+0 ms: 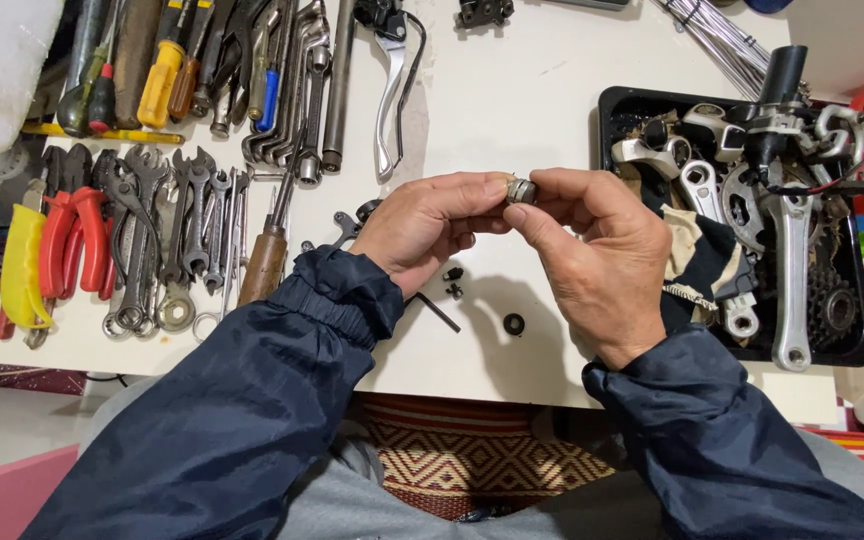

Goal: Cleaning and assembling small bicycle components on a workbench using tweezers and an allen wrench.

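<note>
Table (512,90): white. Sleeves (252,400): dark navy. Trousers (352,500): grey. Part (522,189) between fingers: silver-grey metal. Washer (514,324) and hex key (438,311): black. Tray (612,110): black, filled with silver and dark grey cranks (792,270). Rag (692,250): black and cream. Pliers (77,240): red grips; one beside them (22,265): yellow grips. Spanners (192,230): bare steel. Screwdriver (162,80): yellow handle. File (264,265): brown wooden handle. Mat (472,460): red and cream diamond weave.
</note>
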